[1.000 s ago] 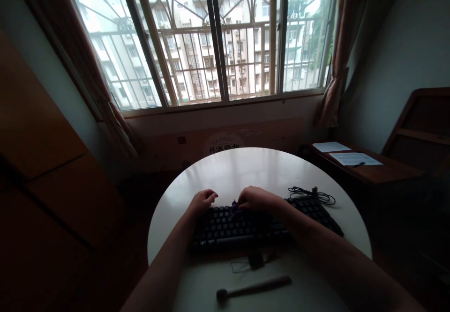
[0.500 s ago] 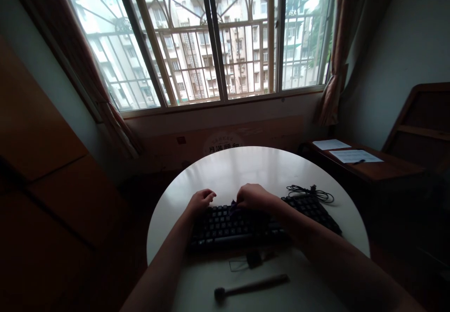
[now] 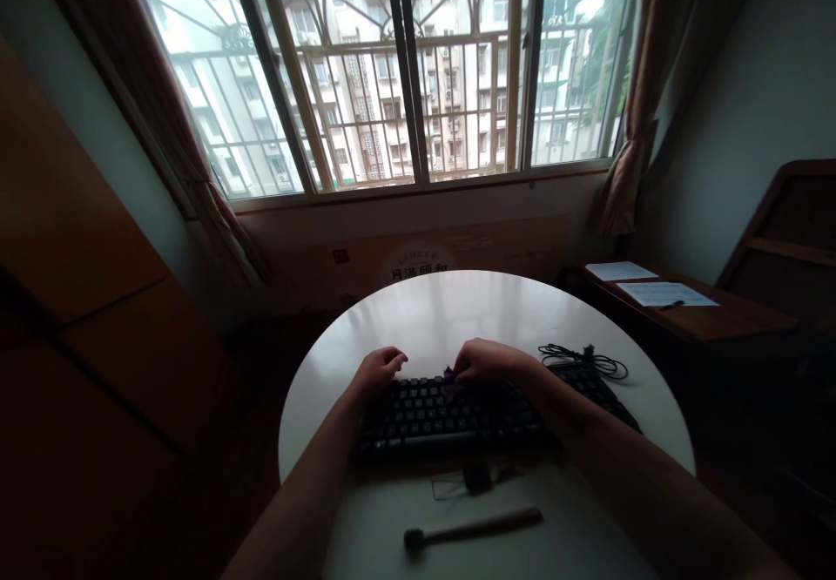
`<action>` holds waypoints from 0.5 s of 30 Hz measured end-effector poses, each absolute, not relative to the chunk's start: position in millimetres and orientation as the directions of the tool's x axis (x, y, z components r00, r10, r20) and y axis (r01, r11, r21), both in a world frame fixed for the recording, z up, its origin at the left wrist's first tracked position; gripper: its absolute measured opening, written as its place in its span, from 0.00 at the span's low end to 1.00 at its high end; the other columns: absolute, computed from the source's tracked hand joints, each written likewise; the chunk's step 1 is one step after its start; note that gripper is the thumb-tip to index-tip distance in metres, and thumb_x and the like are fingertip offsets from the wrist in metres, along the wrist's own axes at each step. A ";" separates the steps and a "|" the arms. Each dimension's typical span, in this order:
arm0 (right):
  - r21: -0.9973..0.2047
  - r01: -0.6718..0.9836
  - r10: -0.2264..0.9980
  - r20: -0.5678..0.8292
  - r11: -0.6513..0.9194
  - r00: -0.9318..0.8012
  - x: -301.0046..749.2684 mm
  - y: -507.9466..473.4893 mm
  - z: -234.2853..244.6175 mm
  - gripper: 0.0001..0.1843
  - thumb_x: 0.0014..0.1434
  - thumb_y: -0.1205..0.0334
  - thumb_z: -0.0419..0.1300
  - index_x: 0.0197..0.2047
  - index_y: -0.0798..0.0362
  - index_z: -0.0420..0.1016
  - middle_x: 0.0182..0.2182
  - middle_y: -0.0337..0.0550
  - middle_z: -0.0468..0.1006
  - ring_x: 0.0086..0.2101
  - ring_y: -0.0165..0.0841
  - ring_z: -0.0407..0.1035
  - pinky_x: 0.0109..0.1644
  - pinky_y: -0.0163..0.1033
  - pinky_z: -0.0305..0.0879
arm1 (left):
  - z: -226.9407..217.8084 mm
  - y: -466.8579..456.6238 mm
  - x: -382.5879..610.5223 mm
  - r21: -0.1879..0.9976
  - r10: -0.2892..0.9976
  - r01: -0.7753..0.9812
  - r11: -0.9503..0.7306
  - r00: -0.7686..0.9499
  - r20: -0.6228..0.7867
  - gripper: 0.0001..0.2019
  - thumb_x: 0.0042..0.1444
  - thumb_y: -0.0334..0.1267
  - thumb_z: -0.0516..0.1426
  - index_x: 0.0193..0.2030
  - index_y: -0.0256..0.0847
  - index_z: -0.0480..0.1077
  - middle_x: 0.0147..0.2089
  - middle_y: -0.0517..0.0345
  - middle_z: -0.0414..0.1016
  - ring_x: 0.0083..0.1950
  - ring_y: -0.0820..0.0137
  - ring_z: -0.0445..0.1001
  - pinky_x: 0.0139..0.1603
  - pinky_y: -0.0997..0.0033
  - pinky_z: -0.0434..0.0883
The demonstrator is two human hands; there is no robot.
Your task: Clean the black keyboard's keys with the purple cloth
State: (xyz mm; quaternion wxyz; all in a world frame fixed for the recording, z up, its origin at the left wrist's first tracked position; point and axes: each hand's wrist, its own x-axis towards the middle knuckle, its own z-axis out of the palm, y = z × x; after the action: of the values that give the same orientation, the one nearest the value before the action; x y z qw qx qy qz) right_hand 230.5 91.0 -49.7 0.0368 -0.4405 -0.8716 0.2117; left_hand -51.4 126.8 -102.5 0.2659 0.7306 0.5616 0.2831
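Observation:
A black keyboard (image 3: 418, 410) lies across the round white table. At its back left corner rests my left hand (image 3: 380, 369), fingers curled over the rear edge and gripping it. My right hand (image 3: 488, 360) is closed on a purple cloth (image 3: 450, 383), pressed onto the upper rows of keys near the middle. Part of the cloth and the keys under my right hand and forearm are hidden. In front of the keyboard lies a small dark tool with wire loops (image 3: 479, 479), possibly a keycap puller. Nearer to me is a toothbrush-like brush (image 3: 474, 528) with dark bristles.
A coiled black cable (image 3: 581, 359) lies behind the keyboard's right end. The white table (image 3: 444, 301) has a rounded far edge. To the right, a low wooden table (image 3: 738, 314) holds papers (image 3: 666, 293) and a pen. Ahead is a barred window; a wooden cabinet (image 3: 71, 284) stands left.
My right hand has slid a little to the right along the keys with the purple cloth. My left hand stays at the keyboard's corner. The whole view has shifted slightly.

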 end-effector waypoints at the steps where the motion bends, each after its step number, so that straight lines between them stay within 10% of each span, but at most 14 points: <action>1: -0.398 0.751 0.783 -0.117 0.527 -0.611 229.6 91.2 -50.5 0.13 0.59 0.58 0.64 0.45 0.50 0.86 0.32 0.38 0.83 0.29 0.30 0.71 0.31 0.31 0.59 | -102.3 126.6 -51.2 0.706 0.971 0.670 -0.228 0.210 0.114 0.19 0.52 0.50 0.54 0.39 0.38 0.79 0.32 0.53 0.79 0.32 0.63 0.76 0.35 0.67 0.70; 15: -0.146 0.846 0.855 0.007 0.513 -0.518 212.0 80.8 -48.4 0.10 0.56 0.57 0.66 0.40 0.47 0.86 0.36 0.47 0.84 0.35 0.39 0.76 0.34 0.35 0.60 | -97.5 122.8 -51.7 0.695 0.975 0.686 -0.215 0.195 0.109 0.20 0.53 0.51 0.54 0.39 0.38 0.79 0.35 0.51 0.80 0.35 0.61 0.77 0.37 0.66 0.71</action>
State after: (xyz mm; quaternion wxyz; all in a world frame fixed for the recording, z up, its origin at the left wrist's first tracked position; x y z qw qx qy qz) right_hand 212.0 80.8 -48.4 0.0388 -0.4895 -0.8689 0.0622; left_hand -51.7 122.8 -97.5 0.2595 0.7281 0.5703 0.2779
